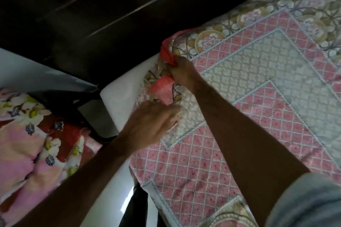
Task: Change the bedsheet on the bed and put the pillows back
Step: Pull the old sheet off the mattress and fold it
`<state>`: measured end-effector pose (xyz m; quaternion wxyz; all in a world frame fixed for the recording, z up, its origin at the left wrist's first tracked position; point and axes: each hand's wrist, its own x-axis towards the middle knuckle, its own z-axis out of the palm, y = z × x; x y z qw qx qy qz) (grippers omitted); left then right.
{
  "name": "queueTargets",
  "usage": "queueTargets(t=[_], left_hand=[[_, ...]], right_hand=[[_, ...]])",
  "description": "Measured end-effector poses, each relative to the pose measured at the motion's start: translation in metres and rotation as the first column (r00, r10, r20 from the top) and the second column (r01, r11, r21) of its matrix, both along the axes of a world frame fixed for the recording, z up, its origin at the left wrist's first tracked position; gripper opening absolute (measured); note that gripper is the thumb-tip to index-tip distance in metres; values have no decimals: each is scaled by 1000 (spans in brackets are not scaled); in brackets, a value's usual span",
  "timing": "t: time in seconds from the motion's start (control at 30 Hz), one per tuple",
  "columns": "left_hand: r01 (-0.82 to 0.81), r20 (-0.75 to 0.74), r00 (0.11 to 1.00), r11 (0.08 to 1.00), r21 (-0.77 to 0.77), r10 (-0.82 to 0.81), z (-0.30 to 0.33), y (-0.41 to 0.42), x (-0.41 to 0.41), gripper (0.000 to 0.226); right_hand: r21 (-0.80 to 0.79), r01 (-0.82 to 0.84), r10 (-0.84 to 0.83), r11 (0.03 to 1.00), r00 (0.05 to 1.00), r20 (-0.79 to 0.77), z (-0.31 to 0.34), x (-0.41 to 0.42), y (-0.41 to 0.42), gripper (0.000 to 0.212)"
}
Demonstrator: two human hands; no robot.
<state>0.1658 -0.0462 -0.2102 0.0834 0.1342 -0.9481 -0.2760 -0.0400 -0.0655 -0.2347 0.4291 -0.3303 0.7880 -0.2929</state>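
Observation:
A patterned bedsheet [258,83] in pink, grey and beige lies spread over the bed and fills the right half of the view. Its corner is bunched up near the bare white mattress corner [123,96], showing a red-pink underside. My right hand [182,73] is shut on that bunched corner fabric. My left hand [153,121] rests just below it on the sheet's edge with fingers spread; it is blurred. No pillows are in sight.
A dark wooden headboard [110,9] runs across the top. At the left, a floral pink, red and white cloth [31,134] lies heaped on a dark-framed piece of furniture [86,114]. Pale floor shows below the mattress edge.

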Motion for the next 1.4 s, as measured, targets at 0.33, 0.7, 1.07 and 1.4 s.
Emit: queueTargets(t=[0.33,0.7,1.07,1.4], left_hand=[[-236,408,901,955,178,147,-20,-20,-126,75],[-239,471,874,951,196,122,-57,21,-214,106],[-229,497,865,936,268,70,-64,5,-232,69],[540,340,835,763,-355,-433,-80,52,-251,83]], right_hand=[[320,-479,472,817,875,107,13,8,282,20],[141,533,-528,835,846,-74,6,-147,246,41],[207,641,-580,739,762,-288,4,-218,177,37],[441,639,-459,630,764,-453,6,-116,354,28]])
